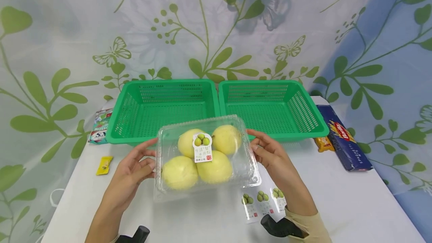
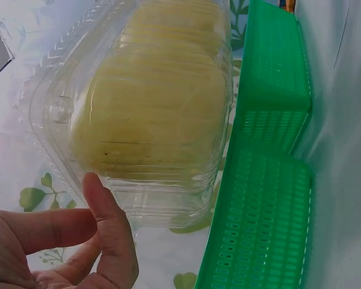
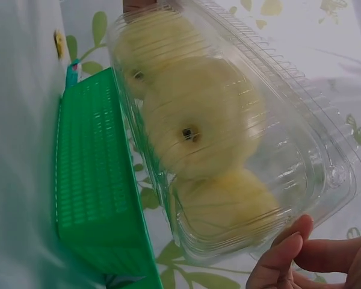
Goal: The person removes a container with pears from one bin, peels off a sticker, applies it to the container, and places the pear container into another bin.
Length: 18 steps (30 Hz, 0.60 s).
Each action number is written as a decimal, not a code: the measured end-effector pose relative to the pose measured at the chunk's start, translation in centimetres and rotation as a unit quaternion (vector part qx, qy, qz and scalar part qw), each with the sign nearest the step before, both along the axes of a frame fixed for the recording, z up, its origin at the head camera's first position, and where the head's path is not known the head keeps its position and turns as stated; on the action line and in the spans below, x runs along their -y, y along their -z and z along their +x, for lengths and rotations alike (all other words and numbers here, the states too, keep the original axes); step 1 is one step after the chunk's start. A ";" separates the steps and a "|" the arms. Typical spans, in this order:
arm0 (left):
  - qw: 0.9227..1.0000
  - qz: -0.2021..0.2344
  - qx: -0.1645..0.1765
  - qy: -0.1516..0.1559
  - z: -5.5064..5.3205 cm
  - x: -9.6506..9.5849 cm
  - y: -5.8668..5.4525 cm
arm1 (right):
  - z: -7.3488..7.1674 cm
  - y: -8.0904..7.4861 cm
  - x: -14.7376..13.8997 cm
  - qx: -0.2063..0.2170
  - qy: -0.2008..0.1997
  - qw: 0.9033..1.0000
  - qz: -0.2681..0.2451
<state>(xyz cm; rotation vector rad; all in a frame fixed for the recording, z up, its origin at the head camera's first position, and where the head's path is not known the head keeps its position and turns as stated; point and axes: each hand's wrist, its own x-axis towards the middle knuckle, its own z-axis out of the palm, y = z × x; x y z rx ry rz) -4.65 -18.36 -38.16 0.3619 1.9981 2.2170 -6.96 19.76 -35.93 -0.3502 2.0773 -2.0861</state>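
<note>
A clear plastic clamshell box (image 1: 244, 162) with several pale yellow pears (image 1: 180, 173) in it is held up in front of the baskets. Its lid carries a white sticker (image 1: 203, 155) printed with green fruit. My left hand (image 1: 126, 177) holds the left end between thumb and fingers; in the left wrist view a fingertip meets the box's edge. At the opposite end, my right hand (image 1: 275, 162) pinches the rim, thumb and forefinger together at the corner in the right wrist view. The box tilts slightly, its right side higher in the head view.
Two green baskets (image 1: 168, 113) (image 1: 256, 111) stand side by side behind the box. A sticker sheet (image 1: 263, 201) lies under my right forearm. Left are a snack bag (image 1: 100, 126) and a small yellow packet (image 1: 104, 165); right, a blue spaghetti box (image 1: 344, 141) and an orange packet (image 1: 324, 144).
</note>
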 end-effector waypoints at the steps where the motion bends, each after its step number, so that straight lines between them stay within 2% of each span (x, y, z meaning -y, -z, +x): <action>1: 1.000 0.000 0.003 -0.001 -0.1 -0.1 -0.1 | -0.1 0.0 -0.1 0.004 0.001 1.000 -0.008; 12: 0.999 0.014 0.028 -0.018 -0.9 -0.7 -0.5 | -1.1 0.6 -0.7 0.042 -0.024 0.994 -0.102; 18: 0.999 0.013 0.037 -0.026 -2.1 -1.6 -1.3 | -1.9 0.3 -1.3 0.051 -0.018 0.989 -0.140</action>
